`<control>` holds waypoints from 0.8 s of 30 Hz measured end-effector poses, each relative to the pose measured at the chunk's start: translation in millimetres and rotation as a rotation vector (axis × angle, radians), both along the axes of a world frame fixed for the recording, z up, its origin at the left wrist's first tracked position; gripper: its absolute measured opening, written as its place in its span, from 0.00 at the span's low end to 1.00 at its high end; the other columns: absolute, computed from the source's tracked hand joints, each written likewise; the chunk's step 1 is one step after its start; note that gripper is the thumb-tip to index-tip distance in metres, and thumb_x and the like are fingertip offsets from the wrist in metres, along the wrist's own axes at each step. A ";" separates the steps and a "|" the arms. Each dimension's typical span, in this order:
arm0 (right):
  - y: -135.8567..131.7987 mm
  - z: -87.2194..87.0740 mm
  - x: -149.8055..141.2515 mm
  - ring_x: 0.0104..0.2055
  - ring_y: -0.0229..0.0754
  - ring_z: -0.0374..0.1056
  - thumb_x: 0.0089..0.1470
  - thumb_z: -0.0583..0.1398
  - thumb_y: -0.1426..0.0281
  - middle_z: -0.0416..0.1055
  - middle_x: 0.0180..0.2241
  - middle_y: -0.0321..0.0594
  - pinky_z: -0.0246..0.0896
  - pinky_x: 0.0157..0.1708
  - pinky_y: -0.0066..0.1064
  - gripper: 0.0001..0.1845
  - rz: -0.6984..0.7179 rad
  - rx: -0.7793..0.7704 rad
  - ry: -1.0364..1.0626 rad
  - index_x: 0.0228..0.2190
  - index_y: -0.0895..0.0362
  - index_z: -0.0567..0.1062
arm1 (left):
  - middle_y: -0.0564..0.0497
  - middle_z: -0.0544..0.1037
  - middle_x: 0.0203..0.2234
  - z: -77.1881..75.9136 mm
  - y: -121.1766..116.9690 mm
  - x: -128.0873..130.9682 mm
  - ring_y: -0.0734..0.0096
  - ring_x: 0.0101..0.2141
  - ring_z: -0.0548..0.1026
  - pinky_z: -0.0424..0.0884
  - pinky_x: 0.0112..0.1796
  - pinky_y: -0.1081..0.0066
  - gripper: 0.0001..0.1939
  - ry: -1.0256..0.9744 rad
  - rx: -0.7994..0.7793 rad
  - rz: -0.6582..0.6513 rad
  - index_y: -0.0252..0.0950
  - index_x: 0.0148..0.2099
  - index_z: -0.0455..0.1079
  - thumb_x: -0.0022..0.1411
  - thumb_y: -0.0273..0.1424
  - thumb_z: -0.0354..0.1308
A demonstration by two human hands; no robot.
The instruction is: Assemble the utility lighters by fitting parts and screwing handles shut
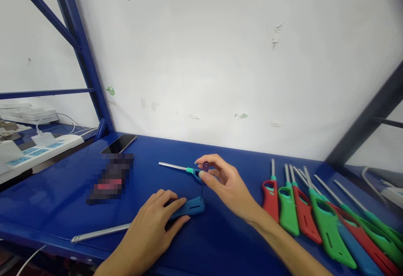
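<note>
My left hand [154,219] is closed around a blue long-necked gas lighter [191,207] lying on the blue table. Its silver barrel [102,232] points left, and its slotted handle end sticks out between my thumb and fingers. Between the fingertips of my right hand [228,181] is a small screwdriver with a purple handle [205,166]. Its thin shaft [202,191] stands nearly upright, the tip at the end of the lighter's handle. Behind my right hand lies a second lighter [176,167] with a teal collar, its handle mostly covered by the hand.
Several red, green and blue lighters [291,211] lie in a row at the right. A phone [119,144] rests at the back left, near a blurred-out dark item [110,179]. A white power strip [40,152] is beyond the left edge. Blue metal posts [85,53] stand against a white wall.
</note>
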State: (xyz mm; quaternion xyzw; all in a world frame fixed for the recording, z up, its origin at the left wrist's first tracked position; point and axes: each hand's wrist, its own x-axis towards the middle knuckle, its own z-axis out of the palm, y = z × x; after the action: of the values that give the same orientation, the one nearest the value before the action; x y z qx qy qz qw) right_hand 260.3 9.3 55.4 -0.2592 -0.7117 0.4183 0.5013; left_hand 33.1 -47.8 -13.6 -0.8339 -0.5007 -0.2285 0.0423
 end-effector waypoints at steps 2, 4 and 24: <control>0.6 -0.7 -0.4 0.45 0.41 0.70 0.62 0.68 0.63 0.74 0.45 0.37 0.66 0.48 0.34 0.07 -0.031 0.012 0.023 0.42 0.49 0.81 | 0.48 0.78 0.47 -0.4 0.7 0.0 0.64 0.45 0.78 0.78 0.49 0.55 0.15 -0.001 0.002 -0.001 0.38 0.57 0.72 0.73 0.37 0.59; 0.9 -1.1 -0.6 0.43 0.41 0.71 0.65 0.66 0.63 0.75 0.42 0.37 0.67 0.47 0.35 0.08 -0.028 0.011 0.027 0.45 0.50 0.80 | 0.48 0.77 0.47 -0.6 0.5 -0.3 0.64 0.45 0.78 0.78 0.49 0.55 0.14 -0.002 0.005 -0.001 0.39 0.57 0.72 0.73 0.37 0.59; -1.9 1.2 0.5 0.47 0.40 0.73 0.65 0.65 0.65 0.76 0.45 0.36 0.68 0.49 0.32 0.10 0.033 -0.013 0.002 0.48 0.45 0.81 | 0.48 0.77 0.46 -2.0 -1.1 -2.4 0.64 0.45 0.78 0.78 0.47 0.57 0.14 -0.009 0.033 -0.011 0.39 0.57 0.72 0.73 0.37 0.59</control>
State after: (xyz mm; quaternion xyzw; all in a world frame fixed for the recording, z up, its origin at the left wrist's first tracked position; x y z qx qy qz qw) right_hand 260.7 7.4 56.5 -0.2502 -0.7126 0.4317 0.4933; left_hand 30.6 -48.9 -15.7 -0.8348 -0.4925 -0.2404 0.0524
